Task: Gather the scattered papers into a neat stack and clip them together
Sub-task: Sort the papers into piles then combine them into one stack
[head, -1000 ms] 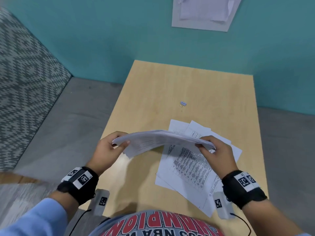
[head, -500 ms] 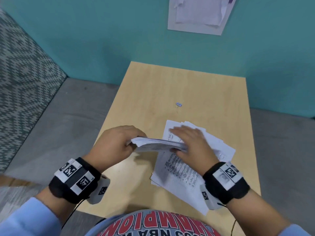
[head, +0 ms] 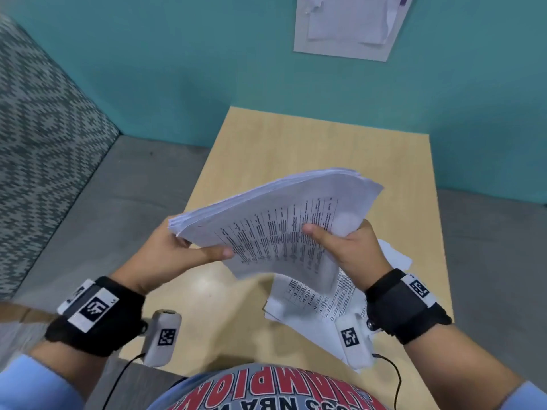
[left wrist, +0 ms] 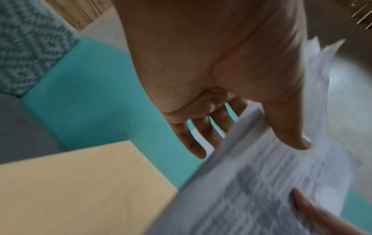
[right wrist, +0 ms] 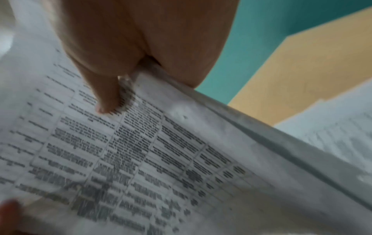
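A thick stack of printed papers (head: 278,220) is held up above the table, tilted with its printed face towards me. My left hand (head: 180,255) holds its left edge, thumb on the front and fingers behind. My right hand (head: 343,244) grips its right side the same way, thumb on the print. The left wrist view shows the left hand (left wrist: 221,111) on the stack (left wrist: 251,182), and the right wrist view shows the right hand's thumb (right wrist: 106,95) pressed on the stack (right wrist: 141,159). Several loose sheets (head: 319,300) lie on the table under my right wrist. The clip is hidden.
The light wooden table (head: 296,146) stands against a teal wall (head: 207,69), where a board with pinned sheets (head: 349,25) hangs. Grey floor (head: 124,202) and a patterned rug (head: 38,119) lie to the left.
The stack was low and flat over the table; both hands have lifted it and tipped it up towards me. The right hand went from lying on the papers to gripping the stack's right side.
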